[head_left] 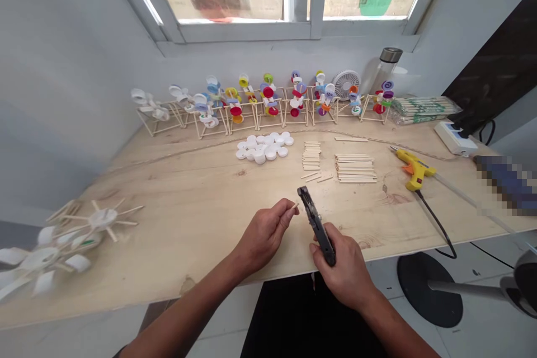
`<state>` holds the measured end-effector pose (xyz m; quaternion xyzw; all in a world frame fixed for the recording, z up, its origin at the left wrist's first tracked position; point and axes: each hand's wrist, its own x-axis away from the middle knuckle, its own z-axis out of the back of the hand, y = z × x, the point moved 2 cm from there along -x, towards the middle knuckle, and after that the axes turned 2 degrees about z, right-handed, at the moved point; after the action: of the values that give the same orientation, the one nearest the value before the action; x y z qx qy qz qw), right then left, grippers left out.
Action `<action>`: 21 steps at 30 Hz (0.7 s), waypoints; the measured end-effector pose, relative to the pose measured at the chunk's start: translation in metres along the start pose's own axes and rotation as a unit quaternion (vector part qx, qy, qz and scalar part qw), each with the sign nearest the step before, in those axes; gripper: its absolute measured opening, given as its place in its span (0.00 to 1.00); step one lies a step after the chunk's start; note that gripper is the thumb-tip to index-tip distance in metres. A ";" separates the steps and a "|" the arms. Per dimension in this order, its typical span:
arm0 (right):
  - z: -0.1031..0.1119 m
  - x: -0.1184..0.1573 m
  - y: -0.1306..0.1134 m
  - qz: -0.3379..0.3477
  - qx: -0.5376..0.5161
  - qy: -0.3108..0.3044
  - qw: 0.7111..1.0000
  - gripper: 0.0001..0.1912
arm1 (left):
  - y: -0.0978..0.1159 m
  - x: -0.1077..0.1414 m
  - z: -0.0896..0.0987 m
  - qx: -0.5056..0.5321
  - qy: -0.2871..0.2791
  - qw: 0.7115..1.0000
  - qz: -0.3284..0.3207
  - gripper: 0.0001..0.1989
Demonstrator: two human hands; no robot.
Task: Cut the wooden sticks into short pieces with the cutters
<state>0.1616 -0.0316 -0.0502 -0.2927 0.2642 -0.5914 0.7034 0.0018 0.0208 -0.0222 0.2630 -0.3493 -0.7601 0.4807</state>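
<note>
Between the thumb and fingers of my left hand (268, 230) is a short wooden stick (295, 206), only its tip showing. My right hand (344, 264) is wrapped round a dark hand tool (315, 222) with a metal head, perhaps pliers or a cutter. The tool's head points away from me, close to the stick but apart from it. Beyond my hands lie a stack of short sticks (311, 155), a few loose pieces and a bundle of longer sticks (355, 168). White bottle caps (260, 154) form a cluster left of them.
Wheel models (268, 95) of coloured caps on stick frames line the wall. A yellow glue gun (413, 169) lies right, its cable over the edge. Cap-and-stick wheels (103, 218) lie left. A power strip (455, 139), packed sticks (425, 107), small fan (346, 85) and bottle (384, 70) stand behind.
</note>
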 end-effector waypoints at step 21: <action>0.019 0.015 0.023 -0.021 -0.368 0.081 0.926 0.10 | 0.002 -0.037 -0.021 -0.054 -0.005 0.998 -0.026 0.13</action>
<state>0.1931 -0.0419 -0.0541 -0.4879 0.5132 -0.4885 0.5099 0.0328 0.0478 -0.0307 0.2422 -0.3033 -0.7913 0.4724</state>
